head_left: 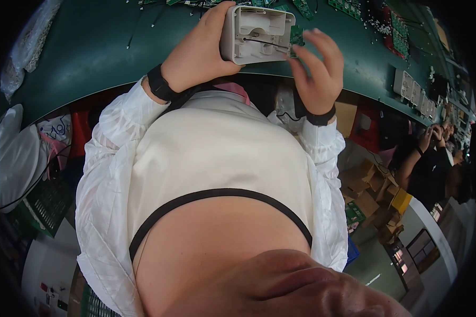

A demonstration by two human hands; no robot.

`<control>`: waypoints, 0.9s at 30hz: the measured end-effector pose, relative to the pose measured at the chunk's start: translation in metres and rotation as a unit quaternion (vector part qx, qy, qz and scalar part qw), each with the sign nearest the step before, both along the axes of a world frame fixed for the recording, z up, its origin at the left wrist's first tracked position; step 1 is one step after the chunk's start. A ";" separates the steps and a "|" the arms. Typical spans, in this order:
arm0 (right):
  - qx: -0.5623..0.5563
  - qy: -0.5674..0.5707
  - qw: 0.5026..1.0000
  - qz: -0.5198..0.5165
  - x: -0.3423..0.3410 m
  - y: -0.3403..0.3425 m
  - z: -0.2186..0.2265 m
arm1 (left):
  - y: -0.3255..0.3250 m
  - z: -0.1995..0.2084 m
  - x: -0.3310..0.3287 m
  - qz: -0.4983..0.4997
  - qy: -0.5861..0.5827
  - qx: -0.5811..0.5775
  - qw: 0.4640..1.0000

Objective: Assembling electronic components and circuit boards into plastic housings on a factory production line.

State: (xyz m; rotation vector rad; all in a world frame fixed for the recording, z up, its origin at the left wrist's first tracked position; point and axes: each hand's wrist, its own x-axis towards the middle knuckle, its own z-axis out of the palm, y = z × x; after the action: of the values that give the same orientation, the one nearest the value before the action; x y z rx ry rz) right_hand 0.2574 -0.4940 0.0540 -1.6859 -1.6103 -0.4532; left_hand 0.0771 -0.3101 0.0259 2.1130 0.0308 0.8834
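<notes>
My left hand (203, 50) grips a white plastic housing (256, 55) by its left side, its open inside facing me. Ribs and small posts show within it, and a thin black wire (263, 42) runs across to the right. Beside the housing's right edge, my right hand (320, 71) pinches a small green circuit board (296, 38) between thumb and fingers. The wire reaches toward this board; whether it is joined to it I cannot make out. Both hands are above the near edge of the green table (116, 58).
More circuit boards (346, 7) and loose wires lie along the table's far side. Several white housings (407, 87) stand in a row at the right. A clear plastic bag (24, 58) lies at the far left. Another person (431, 164) works at the right, past some cardboard boxes (373, 190).
</notes>
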 end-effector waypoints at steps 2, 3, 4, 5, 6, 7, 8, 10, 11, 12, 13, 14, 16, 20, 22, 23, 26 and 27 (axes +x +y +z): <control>-0.040 -0.059 0.993 0.092 -0.001 0.000 0.009 | -0.008 0.027 -0.005 0.048 0.230 -0.068 0.970; -0.039 -0.059 0.993 0.092 -0.006 0.001 0.012 | -0.009 0.025 -0.006 0.048 0.231 -0.068 0.969; -0.070 -0.063 0.991 0.097 -0.013 0.004 0.015 | -0.010 0.021 -0.006 0.050 0.211 -0.059 0.974; -0.102 -0.067 0.987 0.101 -0.021 0.006 0.017 | -0.011 0.017 -0.007 0.050 0.191 -0.052 0.979; -0.134 -0.072 0.983 0.105 -0.026 0.008 0.018 | -0.012 0.016 -0.007 0.050 0.171 -0.044 0.983; -0.135 -0.071 0.983 0.106 -0.029 0.008 0.017 | -0.013 0.014 -0.007 0.050 0.172 -0.045 0.983; -0.136 -0.045 0.983 0.115 -0.031 0.008 0.014 | -0.014 0.014 -0.008 0.044 0.169 -0.045 0.984; -0.138 0.006 0.981 0.135 -0.037 0.006 0.008 | -0.015 0.012 -0.010 0.032 0.163 -0.048 0.985; -0.140 0.007 0.981 0.136 -0.040 0.005 0.004 | -0.014 0.006 -0.008 0.034 0.163 -0.049 0.985; -0.134 0.048 0.983 0.119 -0.045 0.002 0.000 | -0.010 -0.005 -0.003 0.017 0.065 -0.024 0.997; -0.128 0.089 0.983 0.101 -0.049 0.000 -0.004 | -0.006 -0.014 0.001 0.001 -0.034 0.001 0.999; -0.122 0.130 0.980 0.083 -0.052 -0.002 -0.007 | -0.004 -0.023 0.001 -0.015 -0.132 0.026 0.991; -0.118 0.123 0.982 0.085 -0.053 -0.005 -0.013 | -0.008 -0.005 -0.008 -0.001 -0.022 -0.022 1.000; -0.108 0.130 0.980 0.110 -0.055 -0.002 -0.013 | -0.011 0.015 -0.018 0.050 0.153 -0.072 0.984; -0.109 0.180 0.968 0.139 -0.055 0.000 -0.008 | -0.010 0.016 -0.014 0.083 0.062 0.002 0.995; -0.107 0.179 0.969 0.132 -0.057 0.000 -0.010 | -0.010 0.014 -0.015 0.075 0.060 0.003 0.995; -0.095 0.344 0.932 0.059 -0.067 0.002 -0.017 | -0.007 0.000 -0.024 0.050 0.168 -0.118 0.977; -0.086 0.333 0.938 0.050 -0.066 0.006 -0.016 | -0.005 -0.002 -0.022 0.039 0.157 -0.110 0.981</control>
State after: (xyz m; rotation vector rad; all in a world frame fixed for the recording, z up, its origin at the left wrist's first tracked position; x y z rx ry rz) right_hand 0.1909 -0.4885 0.0383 -1.6288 -1.2345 0.3030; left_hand 0.0550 -0.3155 0.0237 2.0312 0.3622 0.5537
